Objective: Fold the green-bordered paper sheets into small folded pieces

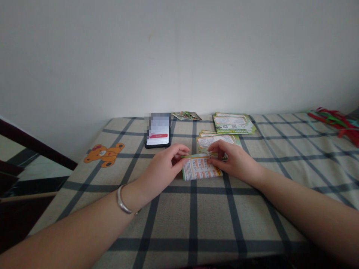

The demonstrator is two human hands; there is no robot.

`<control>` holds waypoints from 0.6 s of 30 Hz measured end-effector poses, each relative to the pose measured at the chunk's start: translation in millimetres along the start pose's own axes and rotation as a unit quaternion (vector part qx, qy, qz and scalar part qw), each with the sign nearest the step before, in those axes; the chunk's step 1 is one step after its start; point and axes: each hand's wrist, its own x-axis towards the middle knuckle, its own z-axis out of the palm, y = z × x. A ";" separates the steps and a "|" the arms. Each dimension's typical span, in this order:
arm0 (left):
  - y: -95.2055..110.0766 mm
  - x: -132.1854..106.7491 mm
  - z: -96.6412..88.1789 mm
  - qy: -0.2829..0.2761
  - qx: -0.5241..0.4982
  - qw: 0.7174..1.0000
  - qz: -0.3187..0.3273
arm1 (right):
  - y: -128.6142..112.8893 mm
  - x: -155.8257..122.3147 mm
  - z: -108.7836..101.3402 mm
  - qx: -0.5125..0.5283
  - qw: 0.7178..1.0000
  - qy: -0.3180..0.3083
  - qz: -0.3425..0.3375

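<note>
A small printed paper leaflet (199, 169), orange and white with a green edge, lies folded on the checked tablecloth (196, 216). My left hand (162, 166) pinches its upper left edge with thumb and fingers. My right hand (232, 158) pinches the upper right edge of the same leaflet. A silver bangle (122, 201) is on my left wrist. Just behind the hands lies a small pile of similar leaflets (215, 140).
A black phone (158, 130) with a lit screen lies behind my left hand. Another leaflet pile (233, 123) and some small folded pieces (186, 116) sit near the wall. Red and green ribbons (336, 123) lie far right. A bear print (104, 154) marks the cloth's left.
</note>
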 end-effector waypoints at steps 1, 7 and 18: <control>0.1 0.0 -0.1 -0.001 -0.002 1.000 -0.002 | 0.1 0.1 0.3 0.005 1.000 0.002 0.006; 0.1 -0.3 -1.5 -0.012 0.046 0.999 -0.019 | -0.3 0.2 -1.6 0.012 1.000 0.001 0.021; 1.7 2.5 -2.9 -0.002 0.045 0.999 -0.028 | -0.2 -0.4 -4.8 0.005 0.999 -0.007 0.042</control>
